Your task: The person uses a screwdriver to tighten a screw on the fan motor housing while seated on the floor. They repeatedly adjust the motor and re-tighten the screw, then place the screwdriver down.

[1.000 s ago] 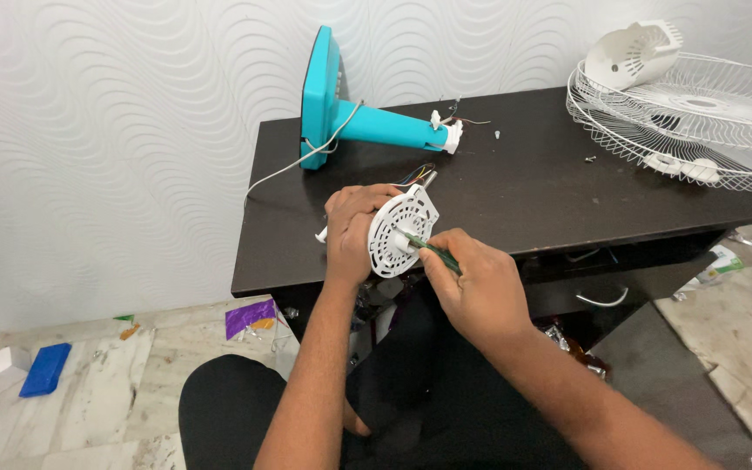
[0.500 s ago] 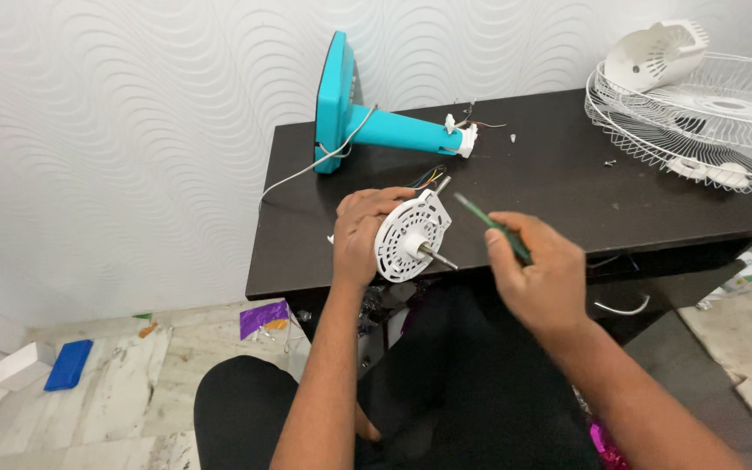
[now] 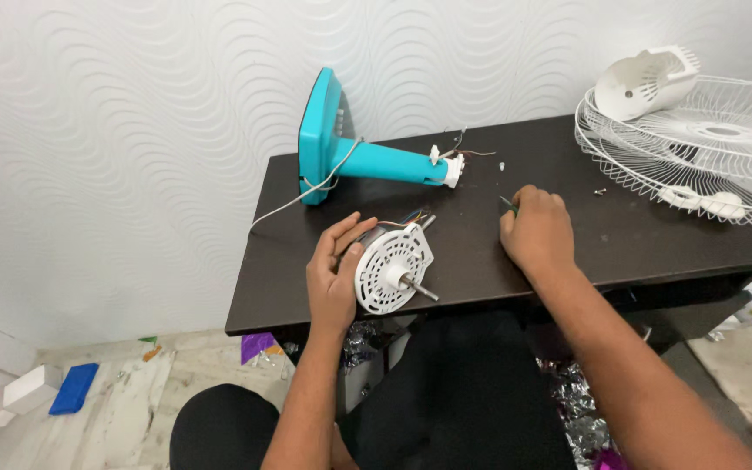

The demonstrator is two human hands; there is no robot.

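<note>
The left hand (image 3: 334, 278) wraps its fingers around a round white fan motor with a metal shaft (image 3: 393, 266) and holds it at the near edge of the dark brown bench (image 3: 480, 261). The right hand (image 3: 534, 233) rests on the bench, well apart from the left one. It is curled around a thin green-handled tool (image 3: 507, 205), and only the tool's tip pokes out. Beyond the left hand lies a teal plastic fan stand (image 3: 350, 157) on its side. Far to the right of the right hand sits a white wire fan guard (image 3: 698, 157), with a white plastic motor cover (image 3: 646, 83) on it.
</note>
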